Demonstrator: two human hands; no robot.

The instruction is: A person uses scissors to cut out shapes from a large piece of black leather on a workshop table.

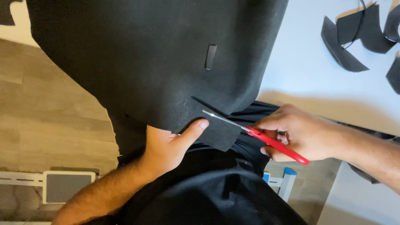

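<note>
A large sheet of black fabric [150,58] fills the upper middle of the head view and hangs off a white table [304,71]. My left hand [171,146] pinches the fabric's lower edge, thumb on top. My right hand [296,133] grips red-handled scissors [266,139]. Their metal blades point left into a slit cut in the fabric near my left thumb. A small rectangular slot [211,56] shows in the fabric higher up.
Several cut black fabric scraps [354,37] lie at the table's top right. Wood-look flooring [46,108] is at left, with a white-framed grey object [66,185] below. A blue and white piece [287,179] stands by my dark-clothed lap.
</note>
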